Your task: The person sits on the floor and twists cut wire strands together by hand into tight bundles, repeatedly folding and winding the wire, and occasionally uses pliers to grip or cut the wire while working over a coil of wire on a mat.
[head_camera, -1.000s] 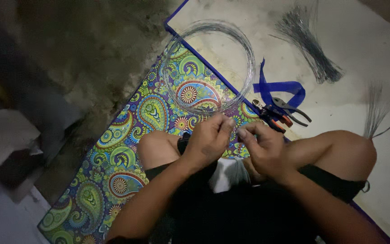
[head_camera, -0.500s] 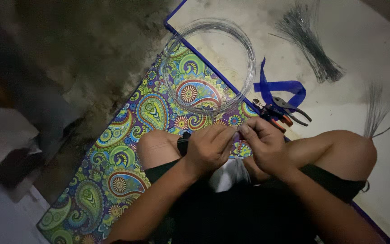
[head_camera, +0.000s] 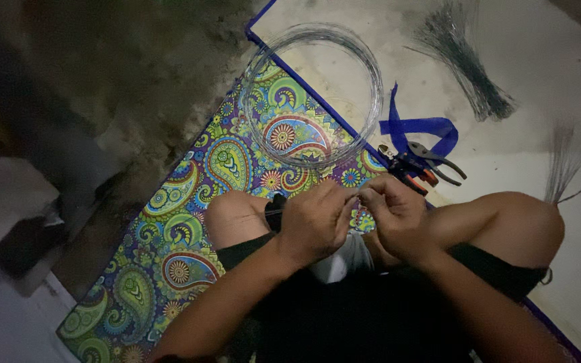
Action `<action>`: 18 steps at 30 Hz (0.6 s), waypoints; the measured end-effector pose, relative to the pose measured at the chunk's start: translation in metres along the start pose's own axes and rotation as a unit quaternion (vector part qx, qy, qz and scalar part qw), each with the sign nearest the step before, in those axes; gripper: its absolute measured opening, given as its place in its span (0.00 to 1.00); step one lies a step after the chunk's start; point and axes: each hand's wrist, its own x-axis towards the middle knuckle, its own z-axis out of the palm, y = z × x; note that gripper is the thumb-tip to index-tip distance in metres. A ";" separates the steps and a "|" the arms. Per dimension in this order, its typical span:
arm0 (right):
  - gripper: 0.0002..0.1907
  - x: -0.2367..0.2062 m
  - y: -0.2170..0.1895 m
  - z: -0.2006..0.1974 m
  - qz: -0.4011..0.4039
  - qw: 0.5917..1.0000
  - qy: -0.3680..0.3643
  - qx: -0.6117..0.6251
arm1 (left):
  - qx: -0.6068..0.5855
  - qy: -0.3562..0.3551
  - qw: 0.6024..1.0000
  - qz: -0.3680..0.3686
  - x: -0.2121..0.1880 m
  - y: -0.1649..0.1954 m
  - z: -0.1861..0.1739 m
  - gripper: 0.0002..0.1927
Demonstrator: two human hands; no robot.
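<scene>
Thin grey metal wire (head_camera: 354, 193) is pinched between both hands in the head view, just in front of the person's knees. The left hand (head_camera: 315, 222) is curled, its thumb and fingertips pressed together on the wire near its end; the right hand (head_camera: 398, 216) is likewise curled, its fingertips nipping the same strand just beside the left, so the two hands nearly touch. How much of the strand runs between them is too fine to tell.

Just beyond the hands lies a large round coil of grey steel wire (head_camera: 314, 94), resting partly on a bright paisley-patterned mat with a blue border (head_camera: 189, 202) and partly on the pale floor sheet (head_camera: 539, 154). Near the right hand, on the mat's edge, sits a pair of pliers with red and black handles (head_camera: 418, 168), touching a loop of blue ribbon (head_camera: 418, 128). Farther off on the pale sheet lies a fanned bundle of cut grey wire pieces (head_camera: 465, 64), and a second thin bundle (head_camera: 566, 161) stands just beside the right knee. The person sits with bare knees bent, dark shorts below.
</scene>
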 end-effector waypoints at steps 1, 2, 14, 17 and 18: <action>0.05 0.000 -0.001 -0.001 -0.015 1.000 0.002 -0.017 | -0.014 0.000 1.000 -0.013 0.000 0.000 0.000 0.07; 0.04 0.001 -0.003 -0.002 -0.031 0.999 0.003 -0.035 | -0.028 0.001 0.999 -0.025 0.001 -0.001 0.001 0.07; 0.05 0.009 -0.026 -0.002 -0.007 0.995 -0.026 -0.097 | -0.131 -0.142 0.962 -0.195 0.003 -0.027 0.003 0.07; 0.07 0.010 -0.023 -0.004 0.058 0.995 -0.066 -0.047 | -0.213 -0.193 0.922 -0.258 0.005 -0.033 0.001 0.09; 0.08 0.011 -0.021 -0.004 0.077 0.993 -0.081 -0.031 | -0.240 -0.206 0.908 -0.276 0.006 -0.034 0.001 0.09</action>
